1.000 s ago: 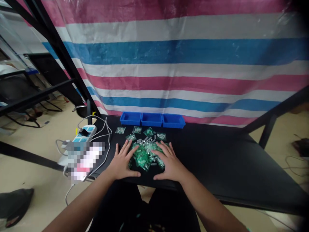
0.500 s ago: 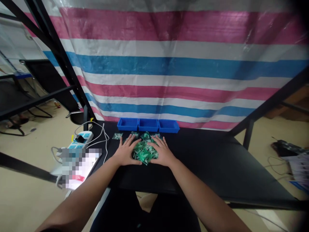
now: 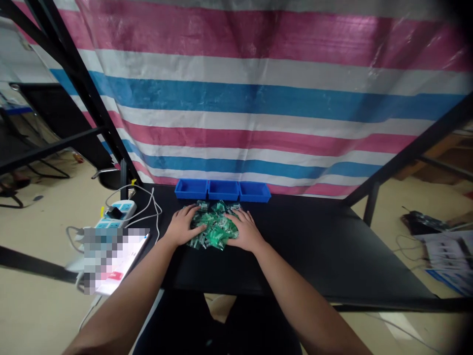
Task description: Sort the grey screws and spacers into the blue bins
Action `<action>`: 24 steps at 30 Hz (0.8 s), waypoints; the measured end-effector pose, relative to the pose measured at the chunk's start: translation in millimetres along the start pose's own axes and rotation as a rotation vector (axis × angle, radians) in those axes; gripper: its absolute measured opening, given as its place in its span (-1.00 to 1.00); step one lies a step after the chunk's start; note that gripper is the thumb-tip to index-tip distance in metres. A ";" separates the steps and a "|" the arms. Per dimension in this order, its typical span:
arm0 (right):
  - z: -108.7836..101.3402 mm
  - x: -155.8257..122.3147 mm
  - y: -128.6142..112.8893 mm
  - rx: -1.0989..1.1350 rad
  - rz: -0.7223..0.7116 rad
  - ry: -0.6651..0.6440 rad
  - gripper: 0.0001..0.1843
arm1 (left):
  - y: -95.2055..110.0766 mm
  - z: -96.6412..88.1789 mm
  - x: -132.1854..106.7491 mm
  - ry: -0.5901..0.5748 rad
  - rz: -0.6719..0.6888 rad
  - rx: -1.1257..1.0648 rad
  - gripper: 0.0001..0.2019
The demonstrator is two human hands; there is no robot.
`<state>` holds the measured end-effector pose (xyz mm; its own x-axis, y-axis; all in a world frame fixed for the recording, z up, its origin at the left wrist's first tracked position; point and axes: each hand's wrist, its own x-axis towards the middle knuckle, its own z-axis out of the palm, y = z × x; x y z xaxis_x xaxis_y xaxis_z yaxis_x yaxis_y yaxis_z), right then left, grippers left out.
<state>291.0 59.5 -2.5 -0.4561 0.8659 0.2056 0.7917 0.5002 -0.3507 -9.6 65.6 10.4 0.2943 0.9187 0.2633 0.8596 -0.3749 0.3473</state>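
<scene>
A pile of small clear packets with green and whitish contents (image 3: 215, 230) lies on the black table (image 3: 303, 246); what exactly is inside cannot be made out. My left hand (image 3: 182, 228) rests against the pile's left side, fingers apart and thumb reaching over the packets. On the opposite side, my right hand (image 3: 245, 231) touches the pile with its fingers spread and thumb stretched out. Some packets are hidden under both hands. Just behind the pile stand three blue bins, the left bin (image 3: 191, 196), the middle bin (image 3: 223, 197) and the right bin (image 3: 254, 199), side by side.
To the left are a white power strip (image 3: 127, 209) with plugs, loose white cables (image 3: 159, 217) and a lit tablet-like screen (image 3: 125, 261), partly blurred out. A striped plastic sheet (image 3: 236, 98) hangs behind the table. Black frame posts (image 3: 369, 202) rise at both sides.
My left hand has shifted outward and its thumb now lies over the packets. The pile looks wider, with a loose packet at the left now by my left hand. The view has shifted slightly.
</scene>
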 end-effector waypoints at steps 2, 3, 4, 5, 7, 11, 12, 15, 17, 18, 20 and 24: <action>-0.7 -0.8 -0.9 0.000 -0.014 0.017 0.03 | 3.8 -2.5 4.6 0.003 0.070 -0.008 -0.26; -0.9 -1.2 -1.1 -0.004 -0.018 0.027 0.04 | 4.7 -2.9 7.9 -0.004 0.083 -0.005 -0.27; -0.8 -1.4 -1.2 -0.013 -0.016 0.037 0.06 | 5.0 -2.4 11.4 -0.014 0.082 0.004 -0.27; -0.5 -1.6 -1.2 -0.024 -0.008 0.044 0.09 | 5.0 -1.1 14.8 -0.030 0.072 0.012 -0.27; 0.3 -1.6 -0.9 -0.047 0.017 0.043 0.16 | 4.8 3.4 19.9 -0.064 0.055 0.014 -0.29; 0.2 -1.0 -1.0 -0.038 0.029 0.019 0.14 | 7.0 9.2 22.5 -0.116 0.125 -0.055 -0.32; -0.4 -0.8 -1.3 -0.025 0.021 0.019 0.11 | 8.4 8.7 22.6 -0.126 0.151 -0.073 -0.31; -2.5 -1.0 -2.1 0.014 -0.004 0.026 0.03 | 14.2 5.0 26.2 -0.136 0.200 -0.094 -0.31; -3.4 -1.5 -2.2 0.032 -0.009 0.029 0.00 | 19.5 3.2 32.6 -0.134 0.204 -0.090 -0.29; -3.5 -1.7 -2.0 0.037 -0.010 0.030 0.00 | 22.5 3.1 37.0 -0.138 0.203 -0.086 -0.28; -3.2 -2.2 -1.5 0.044 -0.015 0.032 0.00 | 29.3 4.0 46.7 -0.165 0.204 -0.077 -0.25; -2.4 -2.7 -0.4 0.053 -0.022 0.042 -0.01 | 42.7 5.7 61.3 -0.247 0.237 -0.066 -0.23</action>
<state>292.9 56.9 -0.7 -0.4547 0.8543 0.2517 0.7587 0.5196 -0.3930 47.6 106.6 36.3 0.5818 0.8042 0.1212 0.7285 -0.5816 0.3620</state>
